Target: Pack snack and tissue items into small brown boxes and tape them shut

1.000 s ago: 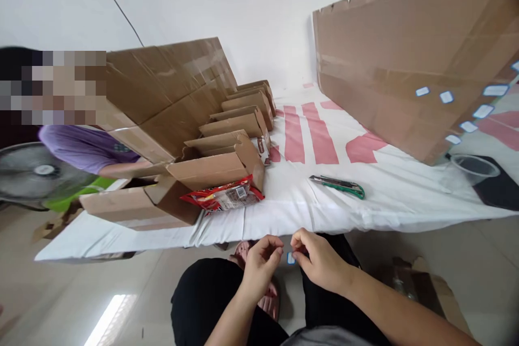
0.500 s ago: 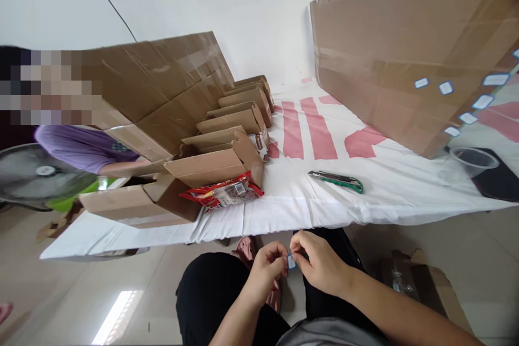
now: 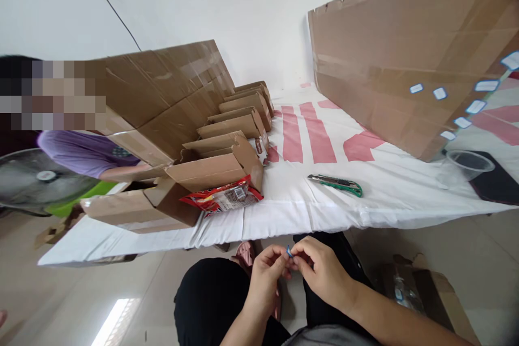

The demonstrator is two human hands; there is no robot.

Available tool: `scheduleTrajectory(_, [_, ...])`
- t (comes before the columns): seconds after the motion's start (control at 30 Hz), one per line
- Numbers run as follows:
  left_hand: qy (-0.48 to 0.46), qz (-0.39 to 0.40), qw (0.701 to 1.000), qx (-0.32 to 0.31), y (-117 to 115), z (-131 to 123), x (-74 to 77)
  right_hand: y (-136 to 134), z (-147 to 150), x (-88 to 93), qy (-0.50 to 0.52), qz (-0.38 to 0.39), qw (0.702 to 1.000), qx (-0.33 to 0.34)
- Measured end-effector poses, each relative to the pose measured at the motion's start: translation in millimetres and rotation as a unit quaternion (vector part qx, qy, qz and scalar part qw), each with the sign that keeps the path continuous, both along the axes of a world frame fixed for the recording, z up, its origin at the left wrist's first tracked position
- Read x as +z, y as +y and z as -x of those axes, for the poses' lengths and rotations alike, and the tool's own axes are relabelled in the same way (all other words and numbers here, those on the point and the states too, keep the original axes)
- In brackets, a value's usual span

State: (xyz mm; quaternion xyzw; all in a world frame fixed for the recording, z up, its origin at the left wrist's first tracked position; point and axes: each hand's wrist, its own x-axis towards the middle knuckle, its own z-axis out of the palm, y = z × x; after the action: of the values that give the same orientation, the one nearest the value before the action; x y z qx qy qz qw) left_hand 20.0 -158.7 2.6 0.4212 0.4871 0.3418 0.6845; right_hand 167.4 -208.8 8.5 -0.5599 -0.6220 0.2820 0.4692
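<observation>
While the left hand (image 3: pixel 263 273) and the right hand (image 3: pixel 326 270) meet at the bottom middle of the frame, their fingers pinch 1 small blue label (image 3: pixel 288 252). It looked flat 0.5 seconds ago; now it looks bent, so the 2 hands are probably picking at it. More labels (image 3: pixel 487 85) sit at the right.

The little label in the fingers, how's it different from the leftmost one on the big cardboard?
The held label looks bent or turned edge-on, while the leftmost label lies flat on the cardboard panel. The held label shows mostly blue; the leftmost label shows a white middle inside a blue border. The held label sits between the left hand and right hand; no hand touches the leftmost label. Both have blue on them.
</observation>
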Motion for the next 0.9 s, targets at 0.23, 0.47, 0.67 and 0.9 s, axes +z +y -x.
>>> scheduleTrajectory(0.23, [0.029, -0.036, 0.999, 0.003, 0.2, -0.1, -3.6, 0.9, 0.2, 4.0, 0.0, 0.013, 1.0, 0.013])
scheduleTrajectory(0.47, [0.053, -0.071, 0.996, -0.03, -1.6, 3.1, -1.8, -0.3, 0.4, 6.4, -0.014, 0.018, 1.0, 0.021])
scheduleTrajectory(0.67, [0.127, -0.131, 0.983, -0.001, -7.9, -2.6, 7.6, -0.8, 0.2, 7.5, -0.044, 0.02, 0.999, 0.01])
scheduleTrajectory(0.9, [0.138, -0.153, 0.978, 0.017, -13.4, -9.1, 19.2, -2.9, 0.2, 10.3, -0.058, 0.026, 0.998, 0.001])
